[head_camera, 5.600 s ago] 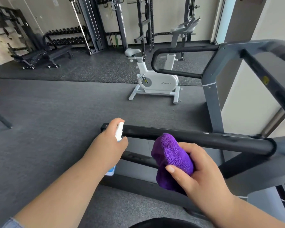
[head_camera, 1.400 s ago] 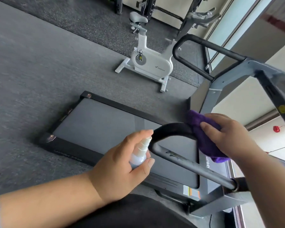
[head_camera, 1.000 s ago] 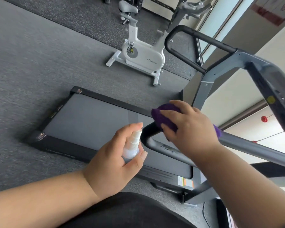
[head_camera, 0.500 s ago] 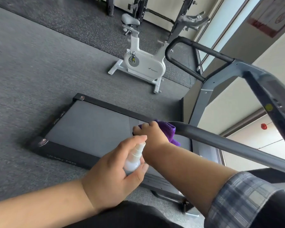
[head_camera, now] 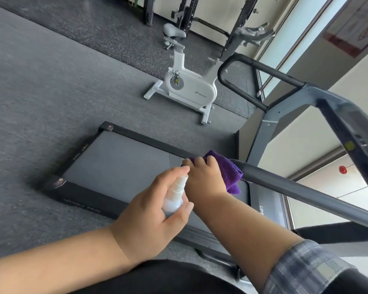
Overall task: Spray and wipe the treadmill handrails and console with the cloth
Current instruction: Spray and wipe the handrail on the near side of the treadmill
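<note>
My right hand (head_camera: 206, 177) grips a purple cloth (head_camera: 228, 172) wrapped over the near end of the treadmill's near handrail (head_camera: 302, 193), a dark grey bar running to the lower right. My left hand (head_camera: 155, 217) holds a small white spray bottle (head_camera: 175, 196) upright just left of my right wrist, index finger on top of its nozzle. The far handrail (head_camera: 253, 68) is a black loop at the upper right, joined to a grey upright (head_camera: 263, 132). The console (head_camera: 353, 134) slants along the right edge.
The treadmill belt deck (head_camera: 115, 166) lies on the grey floor below my hands. A white exercise bike (head_camera: 189, 88) stands beyond it. Black weight racks (head_camera: 183, 11) line the back wall. A window and wall close off the right side.
My right hand with the cloth slid along the near handrail from the curved front bend to the bar's end. The left hand has kept the bottle in the same place.
</note>
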